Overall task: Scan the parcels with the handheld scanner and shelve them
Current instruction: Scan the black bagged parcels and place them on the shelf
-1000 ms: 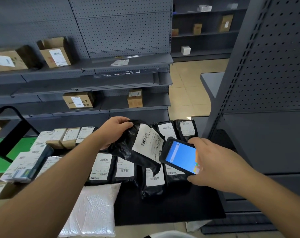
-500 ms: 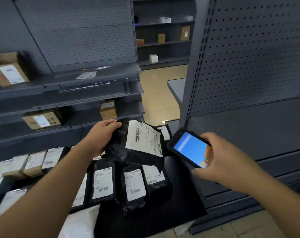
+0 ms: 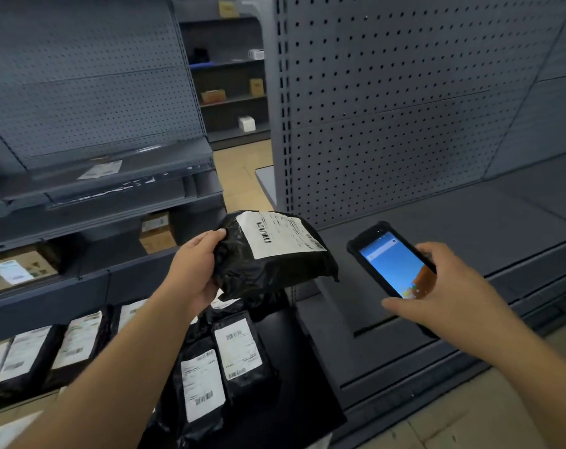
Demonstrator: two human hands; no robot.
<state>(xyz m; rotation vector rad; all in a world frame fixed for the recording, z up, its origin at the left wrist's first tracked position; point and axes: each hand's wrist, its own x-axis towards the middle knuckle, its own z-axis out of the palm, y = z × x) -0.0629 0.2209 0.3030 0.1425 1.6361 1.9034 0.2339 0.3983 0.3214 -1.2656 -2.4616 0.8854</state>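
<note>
The left hand (image 3: 195, 270) is grasping a black parcel (image 3: 275, 257) by its edge, holding it up in the air above the other parcels (image 3: 223, 361) lying on the dark tabletop (image 3: 285, 413), its label facing up. The right hand (image 3: 443, 293) is gripping the scanner (image 3: 393, 260), screen lit, beside the parcel but apart from it. The step looks like scanning; next the scanner likely needs aiming at the barcode, then the parcel going onto the bare shelf (image 3: 469, 228)

Dim, cool and even indoors, brightest at the glowing scanner screen (image 3: 395, 268), with soft shadows, wide-angle bending at the edges and motion blur smearing the lower-left parcels (image 3: 25, 354).
</note>
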